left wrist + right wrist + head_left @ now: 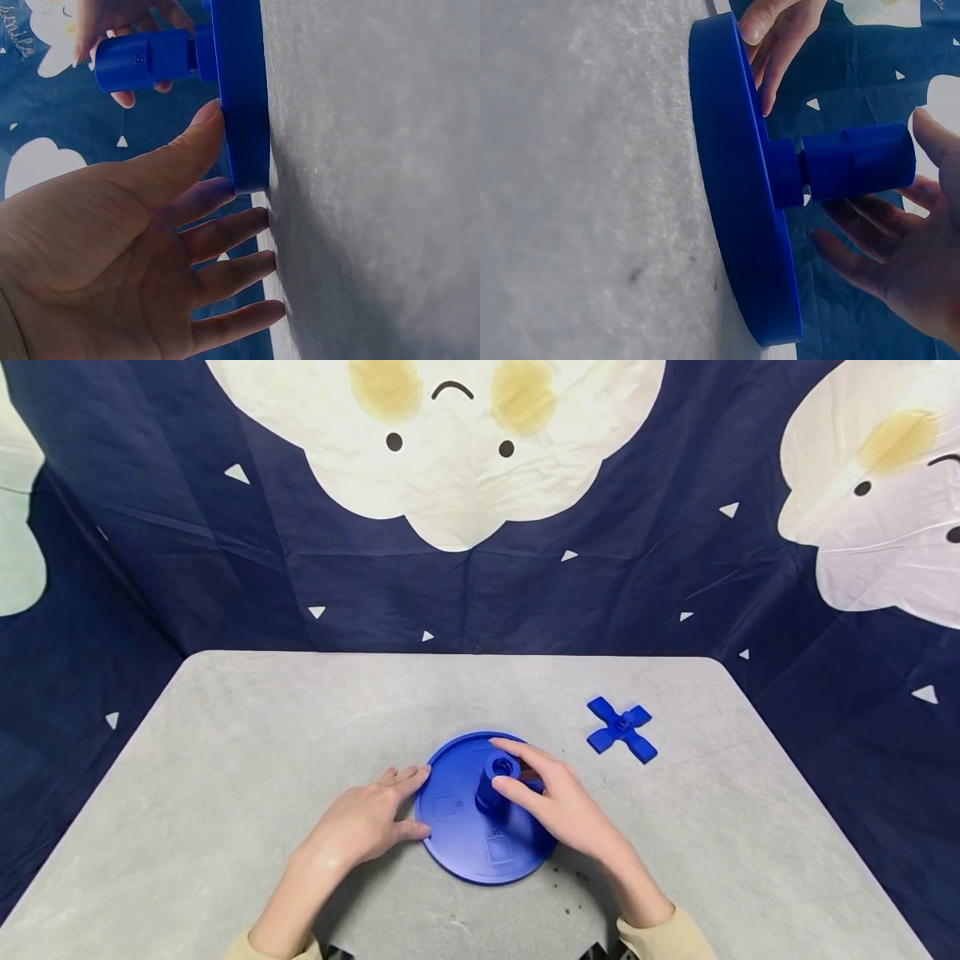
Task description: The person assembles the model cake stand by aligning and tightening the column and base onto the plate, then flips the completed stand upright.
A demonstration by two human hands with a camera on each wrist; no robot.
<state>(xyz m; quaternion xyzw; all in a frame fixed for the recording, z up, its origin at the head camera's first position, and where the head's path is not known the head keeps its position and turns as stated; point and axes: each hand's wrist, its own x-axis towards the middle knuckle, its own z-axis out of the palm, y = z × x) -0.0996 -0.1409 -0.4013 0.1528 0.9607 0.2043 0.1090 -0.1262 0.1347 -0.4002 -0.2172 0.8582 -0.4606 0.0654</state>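
A round blue disc (457, 847) with a low raised rim lies flat on the table. From its middle stands a blue hollow cylinder (489, 792), joined through a narrow neck to a short boss (783, 172) on the disc. At the disc's left edge, my left hand (363, 822) touches the rim with thumb and index finger, the other fingers spread straight. My right hand (566, 806) is around the cylinder from the right, thumb near its top end and loosely extended fingers on the far side. In the right wrist view the fingers (855, 259) stay spread beside it.
A blue four-armed cross piece (622, 725) with a small central peg lies behind and right of the disc. Small dark specks (567, 910) dot the grey table (262, 718) in front. A dark blue cloth (247, 577) with white clouds encloses the back and sides.
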